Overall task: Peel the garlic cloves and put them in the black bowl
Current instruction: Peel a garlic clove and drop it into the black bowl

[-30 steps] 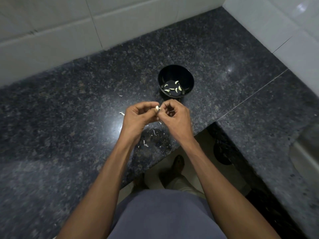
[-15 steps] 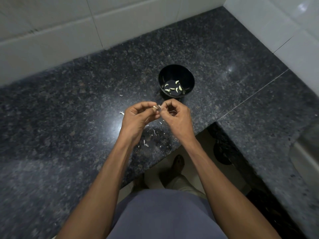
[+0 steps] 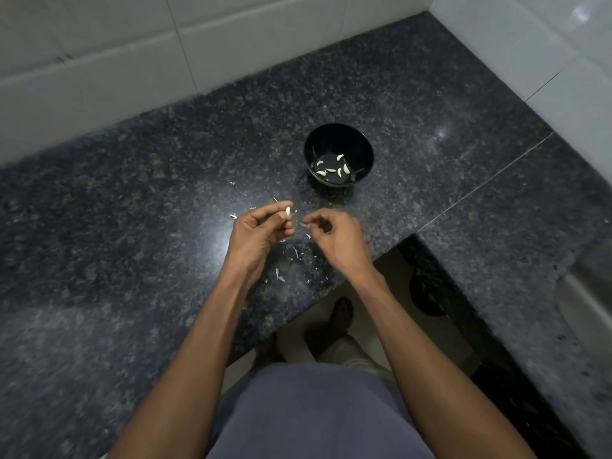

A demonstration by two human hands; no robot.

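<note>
Dark speckled granite counter (image 3: pixel 132 226), white tiled wall (image 3: pixel 231 44), grey shirt (image 3: pixel 314 412), a foot (image 3: pixel 342 313) below.

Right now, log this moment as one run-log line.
left hand: holds garlic clove | right hand: pinches peel scrap | black bowl: holds peeled cloves

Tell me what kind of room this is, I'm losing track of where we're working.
Most likely a home kitchen: a speckled dark granite countertop runs into a corner of white wall tiles, and a black bowl holding peeled garlic cloves sits on it, with bits of garlic skin scattered nearby.
</note>
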